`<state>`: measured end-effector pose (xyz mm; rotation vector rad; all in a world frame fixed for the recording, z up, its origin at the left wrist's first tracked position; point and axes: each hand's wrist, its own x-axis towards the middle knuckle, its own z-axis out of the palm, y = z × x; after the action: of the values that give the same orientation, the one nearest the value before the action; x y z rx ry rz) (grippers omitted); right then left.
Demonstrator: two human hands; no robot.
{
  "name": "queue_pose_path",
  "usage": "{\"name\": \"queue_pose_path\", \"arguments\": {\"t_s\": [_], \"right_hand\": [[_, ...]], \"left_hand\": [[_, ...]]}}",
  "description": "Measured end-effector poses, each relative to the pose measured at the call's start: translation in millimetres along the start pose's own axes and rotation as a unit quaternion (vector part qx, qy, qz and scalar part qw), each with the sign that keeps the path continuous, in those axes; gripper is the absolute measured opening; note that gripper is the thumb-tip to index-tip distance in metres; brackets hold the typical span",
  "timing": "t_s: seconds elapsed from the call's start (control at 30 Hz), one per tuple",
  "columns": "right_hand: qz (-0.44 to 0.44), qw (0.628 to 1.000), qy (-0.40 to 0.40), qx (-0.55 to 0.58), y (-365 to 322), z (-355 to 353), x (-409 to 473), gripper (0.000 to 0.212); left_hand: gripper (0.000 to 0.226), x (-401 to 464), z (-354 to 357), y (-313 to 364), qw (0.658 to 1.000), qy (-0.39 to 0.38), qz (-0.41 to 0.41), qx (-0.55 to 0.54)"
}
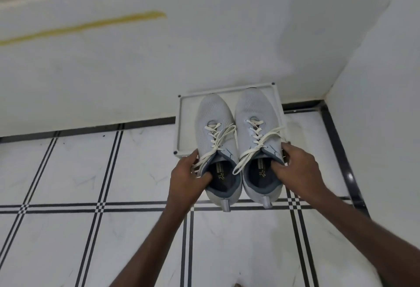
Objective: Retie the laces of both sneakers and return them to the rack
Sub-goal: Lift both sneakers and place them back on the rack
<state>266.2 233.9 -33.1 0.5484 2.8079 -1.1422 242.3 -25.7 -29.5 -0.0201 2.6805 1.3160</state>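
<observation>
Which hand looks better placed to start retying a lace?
Neither clearly. Left hand grips the left sneaker by its collar, touching loose lace ends; right hand grips the right sneaker likewise.

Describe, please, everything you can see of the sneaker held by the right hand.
The right sneaker is pale grey with a knit-looking upper, a darker blue-grey collar, a dark insole with a printed logo and a heel pull tab. Its cream laces are threaded but untied, the loose ends trailing across the opening. It is upright, toe toward the wall, over the white rack, beside the left sneaker. The right hand grips its collar, thumb inside the opening.
</observation>
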Motion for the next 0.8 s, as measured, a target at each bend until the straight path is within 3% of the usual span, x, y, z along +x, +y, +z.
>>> {"name": "queue_pose_path", "arguments": {"t_s": [0.27,0.57,0.8], "right_hand": [[0.049,0.998,-0.002,0.027,-20.2,26.1,119.7,0.012],[0.124,0.992,0.025,0.023,-0.6,122.2,249.0,0.011],[0.138,0.99,-0.001,-0.009,18.9,162.1,285.8,0.016]], "left_hand": [[0.038,125.3,2.1,13.0,1.0,-0.002,-0.013,0.01],[0.049,282.1,57.9,-63.7,0.996,-0.064,-0.05,0.04],[0.057,314.5,90.4,-112.5,0.99,-0.089,-0.093,0.05]]}}
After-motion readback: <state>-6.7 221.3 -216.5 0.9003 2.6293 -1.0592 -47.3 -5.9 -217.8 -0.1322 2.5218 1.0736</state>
